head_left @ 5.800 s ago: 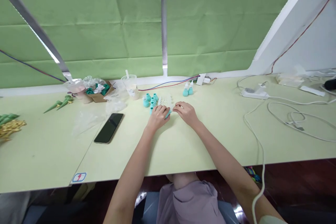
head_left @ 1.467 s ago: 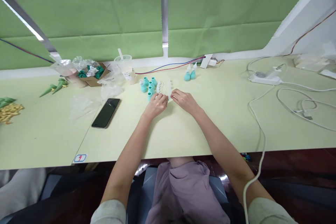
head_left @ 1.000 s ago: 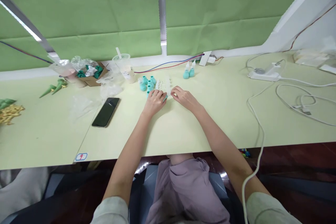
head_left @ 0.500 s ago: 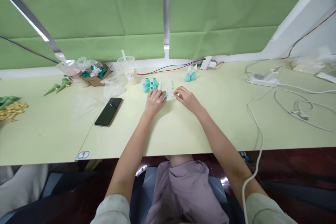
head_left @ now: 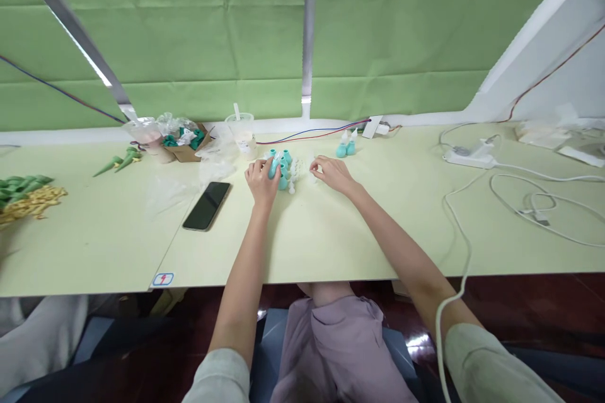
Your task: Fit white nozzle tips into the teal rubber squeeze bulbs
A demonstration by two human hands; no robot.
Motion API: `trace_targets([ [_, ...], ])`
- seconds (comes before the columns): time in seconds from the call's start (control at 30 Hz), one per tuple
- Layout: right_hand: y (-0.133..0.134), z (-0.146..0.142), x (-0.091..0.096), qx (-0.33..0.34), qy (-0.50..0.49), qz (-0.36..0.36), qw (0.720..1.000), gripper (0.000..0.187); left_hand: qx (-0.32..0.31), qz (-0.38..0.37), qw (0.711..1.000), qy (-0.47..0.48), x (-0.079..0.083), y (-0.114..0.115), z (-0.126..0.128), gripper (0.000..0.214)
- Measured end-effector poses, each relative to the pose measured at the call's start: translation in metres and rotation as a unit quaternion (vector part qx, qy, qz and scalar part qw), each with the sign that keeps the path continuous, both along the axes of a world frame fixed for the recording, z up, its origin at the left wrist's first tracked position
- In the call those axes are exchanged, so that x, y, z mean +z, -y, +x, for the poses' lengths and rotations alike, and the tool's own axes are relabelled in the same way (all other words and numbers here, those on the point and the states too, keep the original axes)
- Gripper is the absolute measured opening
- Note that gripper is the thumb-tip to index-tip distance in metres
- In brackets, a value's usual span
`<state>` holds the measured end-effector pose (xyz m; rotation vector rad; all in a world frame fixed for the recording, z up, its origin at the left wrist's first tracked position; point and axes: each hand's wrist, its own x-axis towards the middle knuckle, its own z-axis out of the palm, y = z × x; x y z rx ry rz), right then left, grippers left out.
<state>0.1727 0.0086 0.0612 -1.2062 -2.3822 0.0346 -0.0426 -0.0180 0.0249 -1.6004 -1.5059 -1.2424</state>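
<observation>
My left hand (head_left: pixel 261 179) is curled around a teal bulb (head_left: pixel 274 167), fingers wrapped over its side and the thumb behind, holding it just at the left edge of the group of other teal bulbs (head_left: pixel 284 170) that stand on the table (head_left: pixel 331 233). My right hand (head_left: pixel 331 173) rests a little to the right, apart from the left. Its thumb and forefinger are drawn close together at the edge of the loose white tips (head_left: pixel 297 168). Whether they actually grip one I cannot tell, since the pieces are too small and pale against the tabletop. One white tip (head_left: pixel 292 188) lies on its own just in front of the bulbs. Farther back and to the right, near the wall, two bulbs with white tips on them (head_left: pixel 346 148) stand side by side, well apart from the rest. Judging by that, I would say only those two are put together so far, while the bulbs between my hands show bare openings and the tips beside them are unfitted, so most of the lot is left. A phone (head_left: pixel 207 205) lies face up to my left, a plastic cup (head_left: pixel 243 135) and a cardboard box (head_left: pixel 186 150) sit behind it, and a power strip (head_left: pixel 466 156) with its white cable (head_left: pixel 520 195) is off to the right.
</observation>
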Motion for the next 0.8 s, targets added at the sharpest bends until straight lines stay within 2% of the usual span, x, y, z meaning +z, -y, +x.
trace_targets([
  [0.13,-0.024,-0.036,0.016,0.01,0.201,-0.032,0.979,0.019,0.0,0.007,1.0,-0.013,-0.001,0.0,0.0,0.023],
  [0.27,-0.04,-0.062,0.015,-0.003,0.312,-0.045,0.949,0.021,-0.003,-0.009,1.0,-0.008,-0.001,0.001,-0.001,0.024],
  [0.53,-0.048,-0.074,0.005,-0.027,0.349,-0.052,0.935,0.027,-0.013,-0.028,0.999,0.017,-0.004,-0.001,-0.002,0.026],
  [0.67,-0.048,-0.072,0.003,-0.035,0.345,-0.053,0.936,0.025,-0.016,-0.059,0.998,0.016,-0.004,0.0,0.0,0.028],
  [0.8,-0.047,-0.069,0.004,-0.044,0.325,-0.041,0.944,0.027,-0.045,-0.09,0.994,0.038,-0.002,0.003,0.002,0.03],
])
